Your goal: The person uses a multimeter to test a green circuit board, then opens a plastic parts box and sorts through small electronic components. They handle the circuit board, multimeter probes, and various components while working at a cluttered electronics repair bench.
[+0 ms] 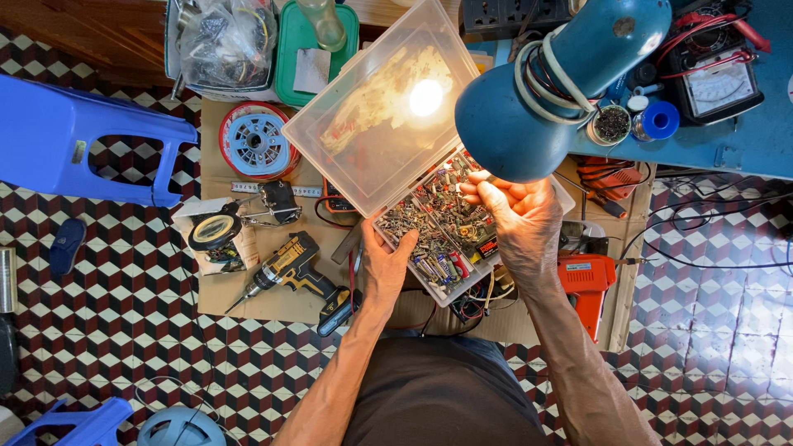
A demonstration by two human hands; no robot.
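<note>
Both forearms reach up and away from the person's dark-shirted lap, converging on a clear plastic parts box that sits on the cardboard sheet spread over the patterned tile floor. The left hand is at the box's near-left edge, palm against the wall, fingers curled up around the rim and gripping it. The right hand comes in from the right, wrist bent, back of the hand up; its fingers are bunched together with the tips down among the small components — whether they actually pinch a piece I cannot tell from here.

The box lies tilted on the diagonal, its long axis running from lower left toward upper right. Its hinged clear lid stands open on the far-left side, catching the glare of the lamp. The blue desk lamp hangs just above the right hand, shade pointing down at the box.

Left of the box lie a yellow-and-black cordless drill — nose pointing lower left — and a red spool. An orange tool sits just right of the right wrist.
</note>
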